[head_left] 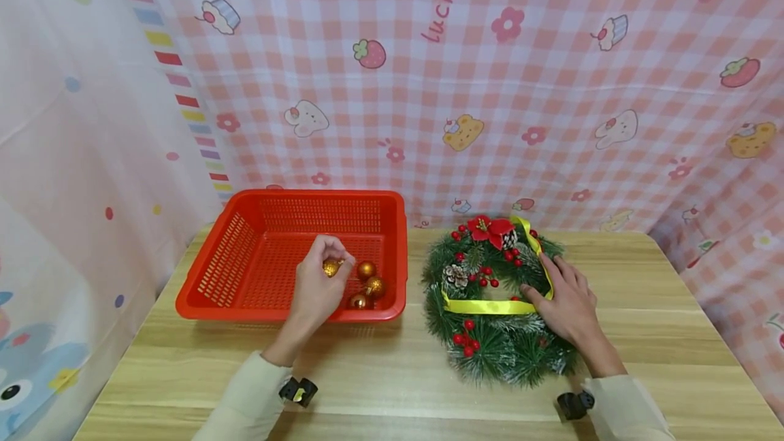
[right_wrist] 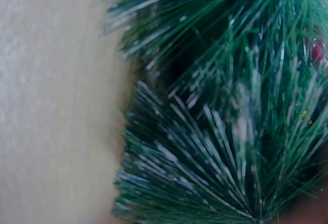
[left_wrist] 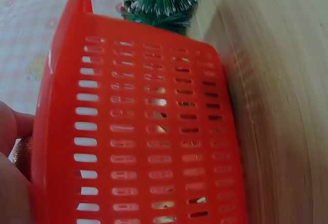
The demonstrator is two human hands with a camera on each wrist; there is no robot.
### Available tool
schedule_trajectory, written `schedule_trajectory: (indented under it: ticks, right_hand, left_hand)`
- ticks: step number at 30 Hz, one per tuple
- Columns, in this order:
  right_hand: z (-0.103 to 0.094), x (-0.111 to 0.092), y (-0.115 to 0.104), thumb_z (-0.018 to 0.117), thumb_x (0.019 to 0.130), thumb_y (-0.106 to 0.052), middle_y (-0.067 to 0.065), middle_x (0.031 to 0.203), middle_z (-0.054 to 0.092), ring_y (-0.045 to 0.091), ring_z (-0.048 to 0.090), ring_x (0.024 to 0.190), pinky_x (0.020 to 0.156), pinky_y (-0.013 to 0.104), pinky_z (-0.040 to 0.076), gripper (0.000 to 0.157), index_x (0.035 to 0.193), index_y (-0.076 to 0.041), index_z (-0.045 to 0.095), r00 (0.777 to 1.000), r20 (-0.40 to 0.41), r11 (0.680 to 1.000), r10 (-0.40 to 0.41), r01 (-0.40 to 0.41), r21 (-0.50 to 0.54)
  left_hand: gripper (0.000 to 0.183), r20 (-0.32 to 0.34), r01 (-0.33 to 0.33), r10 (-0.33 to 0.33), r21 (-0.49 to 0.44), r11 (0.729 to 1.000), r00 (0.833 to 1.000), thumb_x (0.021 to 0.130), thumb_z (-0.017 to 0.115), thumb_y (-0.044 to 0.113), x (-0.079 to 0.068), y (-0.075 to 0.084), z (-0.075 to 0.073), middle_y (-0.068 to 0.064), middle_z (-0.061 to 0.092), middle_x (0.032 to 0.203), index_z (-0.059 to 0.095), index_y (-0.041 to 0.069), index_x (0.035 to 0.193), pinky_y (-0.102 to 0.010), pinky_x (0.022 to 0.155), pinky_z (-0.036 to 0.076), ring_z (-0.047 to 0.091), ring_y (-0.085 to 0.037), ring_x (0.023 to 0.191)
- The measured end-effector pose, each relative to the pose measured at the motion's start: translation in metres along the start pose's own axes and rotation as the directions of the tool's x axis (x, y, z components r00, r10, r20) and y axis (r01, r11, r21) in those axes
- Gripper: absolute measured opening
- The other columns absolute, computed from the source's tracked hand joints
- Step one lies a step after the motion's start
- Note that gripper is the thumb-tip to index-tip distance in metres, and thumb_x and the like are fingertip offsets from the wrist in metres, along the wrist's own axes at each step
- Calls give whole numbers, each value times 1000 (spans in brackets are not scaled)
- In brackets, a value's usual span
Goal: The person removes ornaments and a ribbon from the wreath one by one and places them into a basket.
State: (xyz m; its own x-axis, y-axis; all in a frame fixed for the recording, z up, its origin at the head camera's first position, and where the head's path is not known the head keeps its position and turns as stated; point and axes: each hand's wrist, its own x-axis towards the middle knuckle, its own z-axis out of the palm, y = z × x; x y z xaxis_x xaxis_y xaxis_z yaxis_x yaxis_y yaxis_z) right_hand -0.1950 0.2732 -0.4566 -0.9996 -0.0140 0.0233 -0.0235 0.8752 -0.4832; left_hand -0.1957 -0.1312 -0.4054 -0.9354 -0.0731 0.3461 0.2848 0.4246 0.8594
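In the head view my left hand (head_left: 321, 284) is over the front part of a red plastic basket (head_left: 245, 312). Its thumb and fingers pinch a glittery gold Christmas ball (head_left: 331, 268). The left wrist view shows part of that gold ball (left_wrist: 23, 155) beside the basket's rim. Several more gold Christmas balls (head_left: 366, 270) lie in the basket's right front corner. My right hand (head_left: 566, 298) rests on the right side of a green Christmas wreath (head_left: 484, 352), thumb near its central hole. A yellow ribbon (head_left: 490, 307) lies across the wreath and runs up beside those fingers.
Red berries (head_left: 467, 342), pine cones (head_left: 455, 276) and a red flower (head_left: 490, 229) decorate the wreath. Basket and wreath stand side by side on a wooden table (head_left: 392, 386). A pink checked curtain (head_left: 429, 101) hangs behind the table.
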Motion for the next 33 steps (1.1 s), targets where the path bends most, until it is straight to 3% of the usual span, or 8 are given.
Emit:
schedule_trajectory:
  ticks: [17, 33]
  right_hand:
    - [0, 1, 0, 48, 99, -53, 30, 158, 14, 56, 12, 141, 100, 78, 15, 80, 159, -10, 17, 1000, 4, 1000, 2, -2, -9]
    - [-1, 0, 0, 49, 99, -52, 30, 159, 14, 55, 11, 141, 100, 78, 14, 80, 158, -9, 18, 1000, 3, 1000, 5, -5, -3]
  left_hand:
    - [17, 17, 54, -55, 22, 998, 998, 91, 67, 3, 3, -4, -2, -6, 69, 93, 54, 9, 101, -38, 88, 45, 65, -22, 94]
    - [17, 28, 40, -40, 17, 999, 999, 92, 66, 2, 2, -5, -1, -7, 70, 93, 54, 9, 101, -39, 90, 45, 65, -22, 92]
